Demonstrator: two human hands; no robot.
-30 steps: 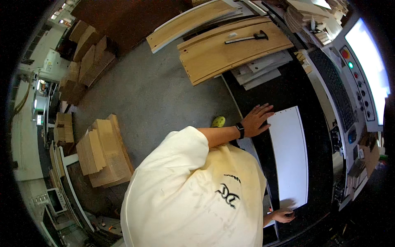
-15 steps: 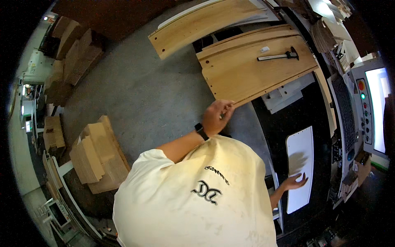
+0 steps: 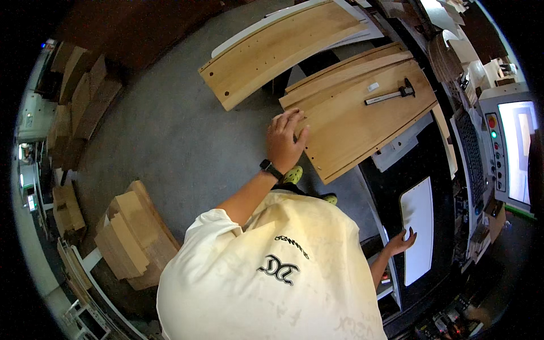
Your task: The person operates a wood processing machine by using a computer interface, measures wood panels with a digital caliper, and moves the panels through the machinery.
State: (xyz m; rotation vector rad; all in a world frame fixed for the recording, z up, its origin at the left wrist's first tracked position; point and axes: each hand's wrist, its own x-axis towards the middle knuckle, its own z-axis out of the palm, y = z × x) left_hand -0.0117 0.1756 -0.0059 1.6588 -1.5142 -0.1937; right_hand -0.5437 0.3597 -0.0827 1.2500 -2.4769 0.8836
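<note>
My left hand (image 3: 286,136), with a dark watch on the wrist, is at the left end of a wooden board (image 3: 362,119). Its fingers are stretched out and the thumb stands apart; whether they touch the board I cannot tell. A black caliper (image 3: 391,95) and a small white label (image 3: 373,86) lie on that board. Low on the right, my right hand (image 3: 400,242) has its fingers spread at the left edge of a white panel (image 3: 420,226), which rests on a black surface (image 3: 391,187). Nothing shows in either hand.
Another drilled wooden board (image 3: 272,54) lies at the far side, over white sheets. Cardboard pieces (image 3: 127,238) lie at the left, with cartons (image 3: 93,96) beyond them. A keyboard (image 3: 471,150) and a control panel with a lit screen (image 3: 515,147) stand at the right.
My left hand has moved from the wooden board's near corner to its left end, its fingers opening out. The right hand has shifted from over the white panel to its left edge.
</note>
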